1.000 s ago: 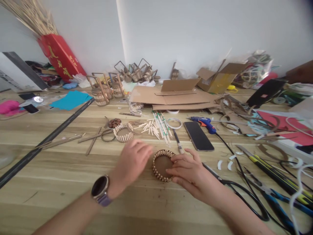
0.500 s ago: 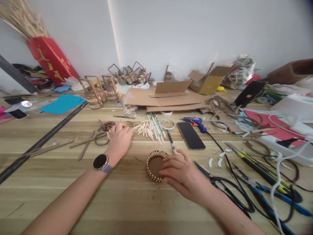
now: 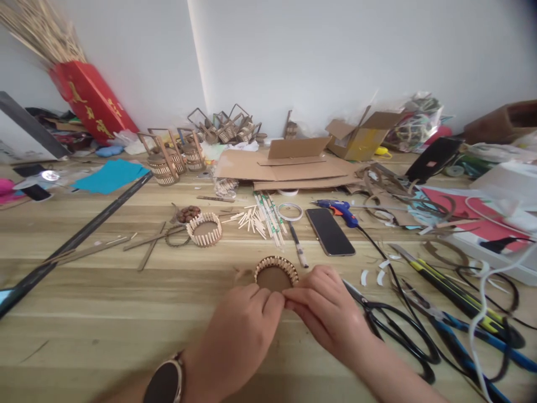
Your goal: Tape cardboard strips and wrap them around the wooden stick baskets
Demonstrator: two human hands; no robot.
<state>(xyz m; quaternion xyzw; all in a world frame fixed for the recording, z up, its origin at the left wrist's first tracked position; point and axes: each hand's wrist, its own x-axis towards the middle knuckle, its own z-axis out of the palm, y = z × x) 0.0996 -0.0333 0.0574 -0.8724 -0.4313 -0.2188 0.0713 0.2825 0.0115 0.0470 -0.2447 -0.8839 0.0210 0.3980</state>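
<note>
A small round basket (image 3: 274,277) with a brown base and a wall of short pale sticks rests on the table in front of me. My left hand (image 3: 245,322) is closed on its near left rim, thumb and curled fingers covering that part. On the near right rim, my right hand (image 3: 325,310) pinches with its fingertips close to the left thumb. The near wall is hidden behind both hands. A second, paler stick-walled ring (image 3: 205,229) stands farther back on the left, beside a pile of brown beads (image 3: 188,214).
Loose short sticks (image 3: 251,219), a pen (image 3: 298,246), a tape roll (image 3: 290,211) and a phone (image 3: 330,232) lie beyond the basket. To the right are black scissors (image 3: 398,330), pliers (image 3: 440,319), a yellow-black cutter (image 3: 457,291) and a corded glue gun (image 3: 338,210).
My left hand has come back from the paler ring to the near basket, leaving that ring in view. My right hand has shifted to the basket's near rim, meeting the left.
</note>
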